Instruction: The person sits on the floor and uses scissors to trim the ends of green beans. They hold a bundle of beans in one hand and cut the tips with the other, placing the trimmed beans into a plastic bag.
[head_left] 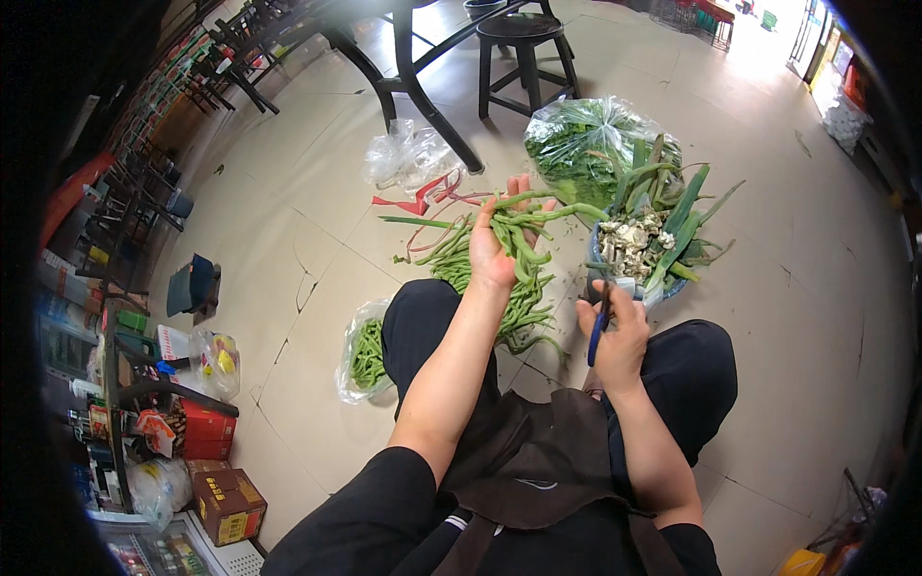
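Scissors: blue handle visible, blades hidden behind right hand. Bowl: rim mostly covered by trimmings and leaves. Bean pile: partly masked by left hand and forearm. Table: top cut off at upper edge. Shelf goods at left: too small and blurred to identify.

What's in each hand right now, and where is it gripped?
Left hand clasps a bunch of green beans around their middles. Right hand grips blue-handled scissors by the handle.

Beans lie on the floor, basin to their right.
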Demonstrator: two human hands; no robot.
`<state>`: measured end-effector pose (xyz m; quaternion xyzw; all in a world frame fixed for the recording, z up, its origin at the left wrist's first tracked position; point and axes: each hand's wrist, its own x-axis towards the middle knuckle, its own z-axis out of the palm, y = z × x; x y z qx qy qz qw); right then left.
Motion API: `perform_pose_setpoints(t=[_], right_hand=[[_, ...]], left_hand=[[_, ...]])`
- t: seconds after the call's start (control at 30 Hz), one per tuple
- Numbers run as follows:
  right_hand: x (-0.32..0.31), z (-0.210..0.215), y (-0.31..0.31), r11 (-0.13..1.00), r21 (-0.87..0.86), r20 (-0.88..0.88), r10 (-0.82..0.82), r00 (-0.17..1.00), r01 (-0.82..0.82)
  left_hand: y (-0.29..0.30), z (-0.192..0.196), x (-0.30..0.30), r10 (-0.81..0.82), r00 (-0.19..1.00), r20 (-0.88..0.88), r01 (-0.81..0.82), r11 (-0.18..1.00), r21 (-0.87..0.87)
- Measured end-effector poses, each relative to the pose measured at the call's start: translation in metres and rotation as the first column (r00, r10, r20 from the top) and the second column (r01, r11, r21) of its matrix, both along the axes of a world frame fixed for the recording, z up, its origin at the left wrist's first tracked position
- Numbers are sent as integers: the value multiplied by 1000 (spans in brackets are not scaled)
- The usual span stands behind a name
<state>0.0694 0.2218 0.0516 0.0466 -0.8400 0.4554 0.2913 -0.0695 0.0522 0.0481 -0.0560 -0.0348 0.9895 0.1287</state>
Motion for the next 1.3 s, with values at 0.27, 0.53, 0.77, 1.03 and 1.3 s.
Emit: perform_pose_setpoints(t=[0.27,0.53,0.77,1.03,1.3], right_hand=[[-1,-9,-17,981,170,29,92,995,-95],[-7,-6,-24,985,159,132,52,990,-73],[-5,-15,-25,991,-124,73,-33,997,42],[-5,-15,-14,950,-312,60,4,998,15],[-3,-7,-16,961,-276,98,42,994,-13]], left_hand=[[-9,1,-5,-4,1000,27,7,996,-94],[0,-4,0,-9,999,36,11,997,-74],[-5,-18,-5,-48,998,-37,47,998,-32],[1,0,3,-46,999,18,45,998,51],[2,19,14,-56,998,34,49,984,172]])
